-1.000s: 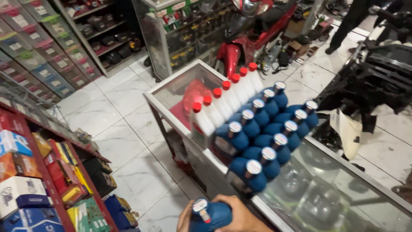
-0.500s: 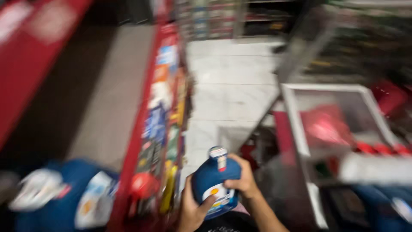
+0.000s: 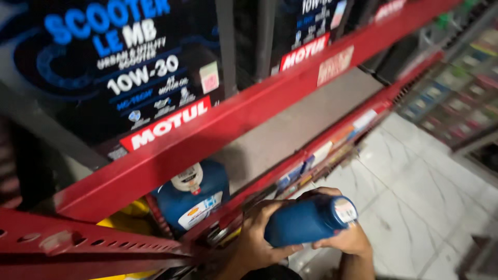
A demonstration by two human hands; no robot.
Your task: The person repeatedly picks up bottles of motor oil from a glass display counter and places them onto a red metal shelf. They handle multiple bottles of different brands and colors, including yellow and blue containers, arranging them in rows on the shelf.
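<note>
red shelf beam (image 3: 290, 88), black carton (image 3: 119, 72), tiled floor (image 3: 415, 192)

Blue bottle (image 3: 310, 220), red shelf rail (image 3: 249, 116), white marbled floor tiles (image 3: 415, 192)

view: head camera, single | looks: down and tilted, along a red shelf rack (image 3: 249, 111) toward white floor tiles (image 3: 415, 186) | range: very close to the rack | overlap: none

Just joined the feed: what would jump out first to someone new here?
The red shelf beam slanting across the whole view, with dark boxes stacked above it. Low in the middle, the left hand and right hand hold a blue bottle on its side, next to another blue bottle standing on the shelf behind the beam.
</note>
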